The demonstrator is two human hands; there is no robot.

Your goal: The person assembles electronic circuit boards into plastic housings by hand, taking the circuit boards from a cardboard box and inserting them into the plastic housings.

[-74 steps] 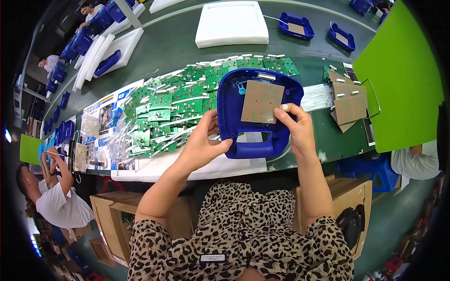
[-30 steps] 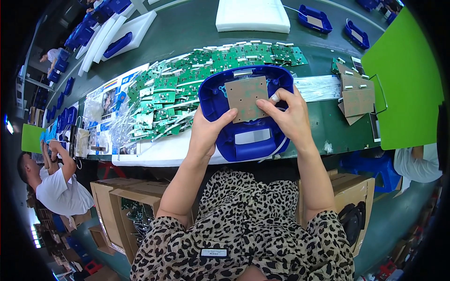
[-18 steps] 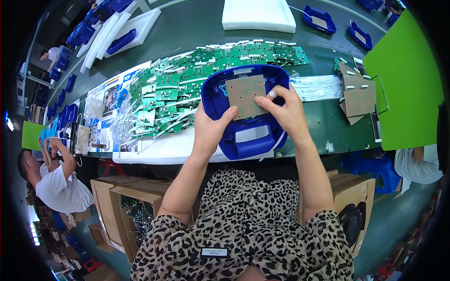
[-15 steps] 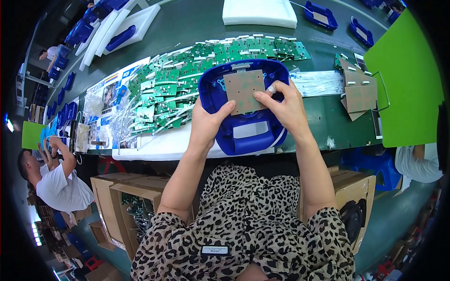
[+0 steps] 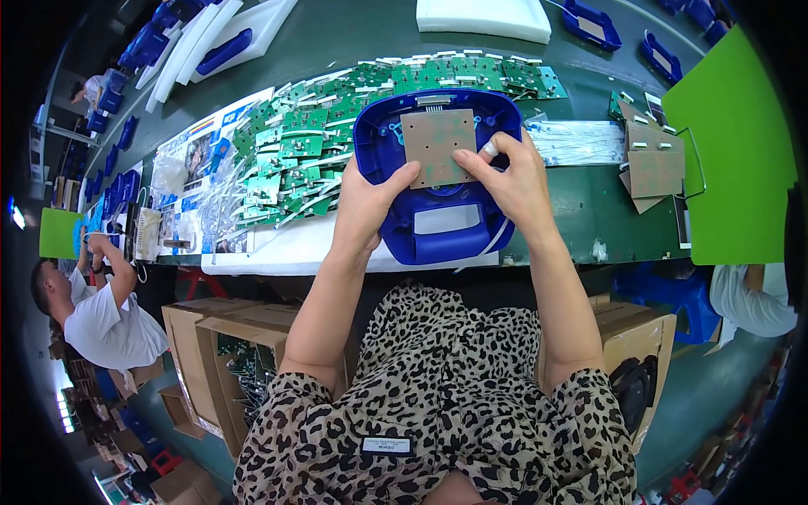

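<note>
A blue plastic housing (image 5: 450,247) with a handle opening hangs tilted between my hands above the table's front edge. Inside it lies a brown square circuit board (image 5: 439,145), its bare face up and a white connector at its far edge. My left hand (image 5: 367,202) grips the housing's left side, thumb on the board's lower left edge. My right hand (image 5: 515,187) holds the right side, its thumb pressing on the board's right part. A white wrap shows on one right finger. Beneath the right hand a thin white cable (image 5: 498,240) runs along the housing's rim.
Green circuit boards (image 5: 295,145) with white cables are spread behind and left of the housing. To the right lie white cables (image 5: 581,141) and stacked brown boards (image 5: 656,172) beside a green panel (image 5: 732,151). White foam (image 5: 481,18) and blue housings (image 5: 592,25) sit farther back. Cardboard boxes (image 5: 198,353) flank me.
The whole view has shifted slightly, with the table things higher in it. The board sits a little straighter in the housing. Both hands keep their hold.
</note>
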